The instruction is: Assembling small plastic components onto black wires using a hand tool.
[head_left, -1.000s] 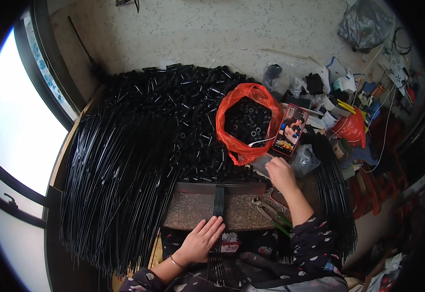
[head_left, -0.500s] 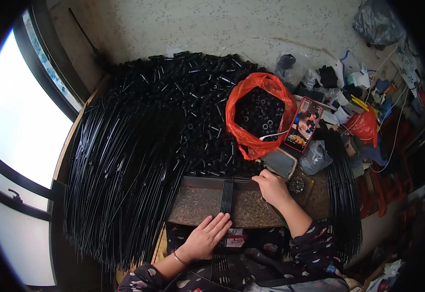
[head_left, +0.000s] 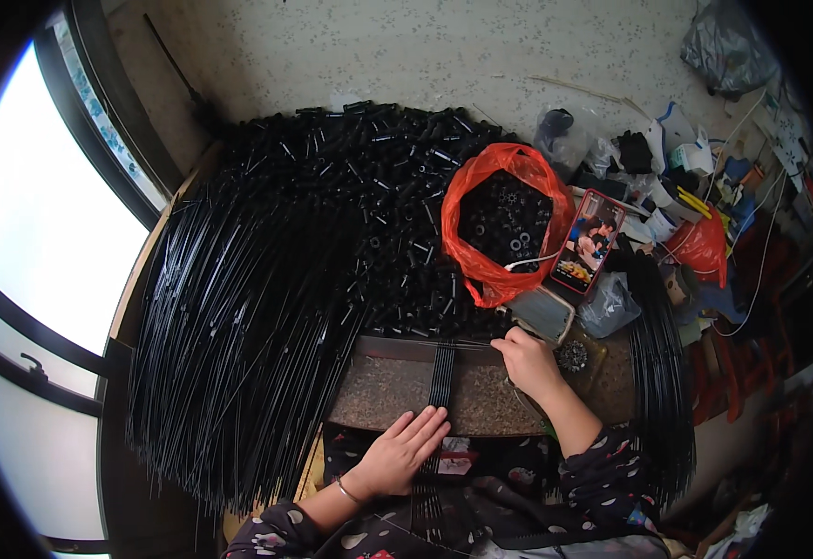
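My left hand (head_left: 406,452) lies flat, fingers stretched, on a row of thin black rods (head_left: 441,377) running from the work board's far edge down to my lap. Pinched in my right hand (head_left: 528,363) is the right end of a thin rod (head_left: 462,346), which lies crosswise at the far ends of the row. Whether it passes over or under the black rods, I cannot tell. Just right of that hand stands a shallow dish of small metal parts (head_left: 571,355). The speckled board (head_left: 379,382) lies beneath the row.
Long black rods (head_left: 230,345) cover the left side, and another bundle (head_left: 660,373) hangs at the right. Behind lies a heap of black tubular pieces (head_left: 379,158). A red plastic bag (head_left: 462,252) holds small round parts, beside a phone (head_left: 588,240). Clutter (head_left: 677,177) fills the far right.
The whole view has shifted slightly to the right. Both hands keep nearly the same pose and place on the rods.
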`<state>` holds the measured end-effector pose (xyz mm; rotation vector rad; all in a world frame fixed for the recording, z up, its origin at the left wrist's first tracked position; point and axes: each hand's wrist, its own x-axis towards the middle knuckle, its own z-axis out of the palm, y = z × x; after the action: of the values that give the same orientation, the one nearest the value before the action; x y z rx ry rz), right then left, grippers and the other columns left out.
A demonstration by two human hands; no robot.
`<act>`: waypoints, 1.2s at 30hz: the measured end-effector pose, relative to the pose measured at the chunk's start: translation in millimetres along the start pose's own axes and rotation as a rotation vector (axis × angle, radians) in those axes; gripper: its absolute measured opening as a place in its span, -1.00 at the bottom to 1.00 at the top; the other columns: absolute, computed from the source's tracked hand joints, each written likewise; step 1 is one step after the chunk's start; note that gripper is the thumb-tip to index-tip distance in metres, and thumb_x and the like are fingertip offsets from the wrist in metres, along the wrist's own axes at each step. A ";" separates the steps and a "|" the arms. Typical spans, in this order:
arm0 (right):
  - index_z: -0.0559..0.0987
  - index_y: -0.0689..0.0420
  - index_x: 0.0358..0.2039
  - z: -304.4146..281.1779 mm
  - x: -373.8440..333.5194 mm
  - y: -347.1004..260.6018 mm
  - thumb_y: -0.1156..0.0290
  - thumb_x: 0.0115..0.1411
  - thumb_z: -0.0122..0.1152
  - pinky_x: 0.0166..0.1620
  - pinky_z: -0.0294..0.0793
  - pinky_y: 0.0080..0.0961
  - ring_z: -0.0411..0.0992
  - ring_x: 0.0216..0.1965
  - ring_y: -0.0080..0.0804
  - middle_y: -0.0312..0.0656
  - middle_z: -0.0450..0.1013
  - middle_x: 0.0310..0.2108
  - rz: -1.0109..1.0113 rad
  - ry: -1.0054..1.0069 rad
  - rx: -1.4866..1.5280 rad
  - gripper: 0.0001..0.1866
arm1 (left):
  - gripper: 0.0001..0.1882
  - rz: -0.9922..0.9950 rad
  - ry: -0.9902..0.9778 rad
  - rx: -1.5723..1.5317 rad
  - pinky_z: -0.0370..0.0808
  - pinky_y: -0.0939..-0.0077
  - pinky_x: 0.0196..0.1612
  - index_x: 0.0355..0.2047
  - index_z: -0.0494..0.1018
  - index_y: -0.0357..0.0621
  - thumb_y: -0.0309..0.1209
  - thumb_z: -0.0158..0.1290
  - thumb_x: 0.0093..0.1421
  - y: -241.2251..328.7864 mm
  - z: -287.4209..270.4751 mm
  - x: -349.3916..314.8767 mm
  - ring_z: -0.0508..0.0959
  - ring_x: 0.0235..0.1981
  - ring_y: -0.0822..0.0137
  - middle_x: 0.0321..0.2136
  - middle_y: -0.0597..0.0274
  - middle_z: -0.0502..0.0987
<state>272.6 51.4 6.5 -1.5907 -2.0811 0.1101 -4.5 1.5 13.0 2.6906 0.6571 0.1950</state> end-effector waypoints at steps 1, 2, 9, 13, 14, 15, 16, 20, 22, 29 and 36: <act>0.57 0.13 -0.38 0.3 0.9 -1.0 0.57 -0.04 0.05 -0.41 0.45 -0.34 0.43 -0.46 -0.21 -0.22 0.36 -0.48 -0.002 0.000 0.000 -0.81 | -0.24 -0.004 0.003 -0.017 -0.04 0.20 0.23 0.19 0.03 -0.29 -0.32 -0.09 -0.07 0.5 -0.7 -0.3 0.01 0.27 0.10 0.23 -0.04 0.00; 0.57 0.12 -0.39 1.0 2.3 -2.8 0.57 -0.05 0.05 -0.41 0.45 -0.34 0.43 -0.46 -0.21 -0.22 0.35 -0.48 -0.011 0.013 0.025 -0.81 | -0.24 -0.005 0.003 -0.016 -0.04 0.20 0.23 0.19 0.03 -0.29 -0.32 -0.09 -0.07 0.9 -0.9 -0.3 0.01 0.27 0.10 0.23 -0.04 0.00; 0.57 0.12 -0.36 1.8 8.8 -6.0 0.60 -0.04 0.08 -0.40 0.43 -0.35 0.44 -0.47 -0.19 -0.20 0.38 -0.47 -0.020 0.007 0.006 -0.79 | -0.22 0.000 -0.014 0.009 -0.04 0.20 0.23 0.19 0.03 -0.29 -0.27 -0.07 -0.07 -0.4 0.6 1.0 0.01 0.27 0.10 0.23 -0.04 0.01; 0.57 0.08 -0.34 -6.1 15.8 -3.8 0.56 -0.04 0.09 -0.41 0.44 -0.36 0.44 -0.47 -0.23 -0.23 0.38 -0.47 -0.088 -0.084 -0.070 -0.78 | -0.20 -0.003 -0.029 0.019 -0.05 0.20 0.23 0.19 0.02 -0.29 -0.27 -0.06 -0.08 -0.8 0.0 -0.6 0.00 0.27 0.10 0.24 -0.04 -0.01; 0.57 0.07 -0.35 -7.0 14.3 -1.1 0.55 -0.04 0.09 -0.42 0.44 -0.37 0.44 -0.47 -0.24 -0.24 0.37 -0.47 -0.108 -0.121 -0.064 -0.79 | -0.20 -0.006 -0.025 0.019 -0.05 0.20 0.23 0.19 0.02 -0.29 -0.27 -0.06 -0.08 -1.1 -0.2 -1.5 0.00 0.27 0.10 0.24 -0.04 -0.01; 0.58 0.05 -0.35 -7.3 14.5 1.1 0.53 -0.03 0.09 -0.43 0.44 -0.37 0.44 -0.47 -0.26 -0.25 0.37 -0.48 -0.131 -0.160 -0.059 -0.80 | -0.19 0.003 -0.041 0.042 -0.05 0.20 0.24 0.20 0.01 -0.29 -0.27 -0.05 -0.09 -1.0 0.5 -1.7 -0.01 0.27 0.10 0.24 -0.03 -0.02; 0.58 0.05 -0.35 -5.9 16.5 2.1 0.53 -0.03 0.09 -0.43 0.44 -0.37 0.44 -0.47 -0.26 -0.25 0.37 -0.48 -0.139 -0.163 -0.061 -0.80 | -0.19 0.011 -0.057 0.063 -0.06 0.20 0.24 0.20 0.00 -0.29 -0.27 -0.05 -0.09 -1.0 1.3 -1.9 -0.02 0.28 0.10 0.24 -0.03 -0.02; 0.53 0.06 -0.35 1.9 26.1 -5.5 0.52 -0.03 0.01 -0.44 0.44 -0.35 0.44 -0.46 -0.26 -0.23 0.33 -0.46 -0.207 -0.154 -0.111 -0.79 | -0.17 -0.001 -0.049 0.047 -0.07 0.21 0.25 0.20 -0.01 -0.29 -0.28 -0.04 -0.10 -2.4 2.3 -3.0 -0.03 0.28 0.11 0.25 -0.03 -0.04; 0.53 0.05 -0.35 4.0 31.0 -7.5 0.52 -0.03 0.01 -0.44 0.44 -0.35 0.44 -0.46 -0.26 -0.24 0.33 -0.46 -0.217 -0.157 -0.150 -0.79 | -0.15 0.003 -0.028 0.013 -0.07 0.22 0.25 0.21 -0.02 -0.28 -0.28 -0.01 -0.13 -2.6 2.0 -2.8 -0.03 0.28 0.11 0.25 -0.03 -0.04; 0.56 0.04 -0.39 5.5 44.1 -2.2 0.49 -0.01 0.06 -0.39 0.44 -0.36 0.44 -0.45 -0.24 -0.25 0.38 -0.47 -0.274 -0.110 0.029 -0.84 | -0.09 -0.019 -0.039 0.016 -0.08 0.23 0.26 0.21 -0.03 -0.27 -0.28 0.04 -0.18 -0.3 -2.9 -7.7 -0.04 0.29 0.12 0.24 -0.02 -0.03; 0.57 0.15 -0.43 15.2 44.1 -24.2 0.44 -0.04 0.19 -0.21 0.39 -0.28 0.40 -0.26 -0.09 -0.14 0.43 -0.40 0.078 -0.085 0.146 -0.87 | -0.02 0.073 0.124 -0.116 -0.01 0.16 0.22 0.18 0.05 -0.28 0.14 0.05 -0.10 -2.1 0.1 -1.9 0.02 0.26 0.05 0.22 -0.05 0.01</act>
<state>236.7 88.1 17.4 -1.6037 -2.0241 0.3551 -7.1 2.3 12.0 2.6083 0.5651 0.4097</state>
